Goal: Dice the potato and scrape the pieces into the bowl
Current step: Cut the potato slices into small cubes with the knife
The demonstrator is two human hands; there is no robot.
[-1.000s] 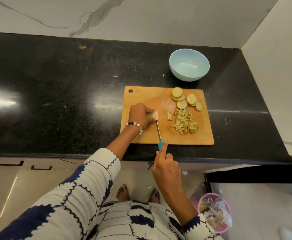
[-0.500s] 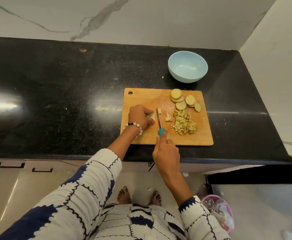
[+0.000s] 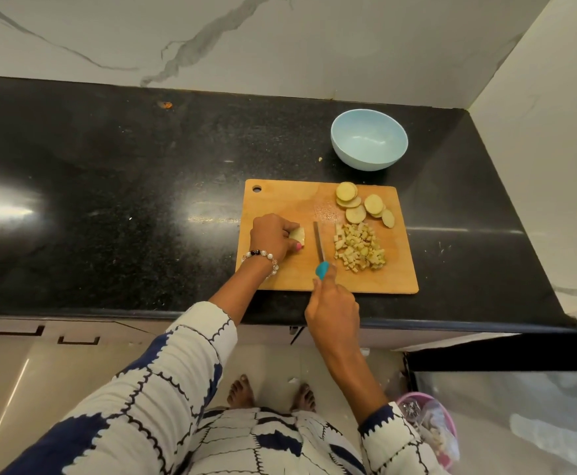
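Observation:
On the wooden cutting board (image 3: 287, 272) my left hand (image 3: 272, 236) grips a small potato piece (image 3: 297, 233) at the board's left middle. My right hand (image 3: 333, 305) holds a knife (image 3: 319, 243) by its teal handle; the blade lies between the potato piece and a heap of diced potato (image 3: 359, 247). Several round potato slices (image 3: 360, 204) lie at the board's far right. A light blue bowl (image 3: 369, 138) stands empty just behind the board.
The black stone counter (image 3: 109, 207) stretches far to the left, with a small orange scrap (image 3: 165, 104) near the marble back wall. A side wall closes off the right. A pink bin (image 3: 434, 428) sits on the floor at lower right.
The knife has gone forward and a little right, from beside the held piece toward the diced heap. The loose cut bits now lie with the heap. My left hand stayed put.

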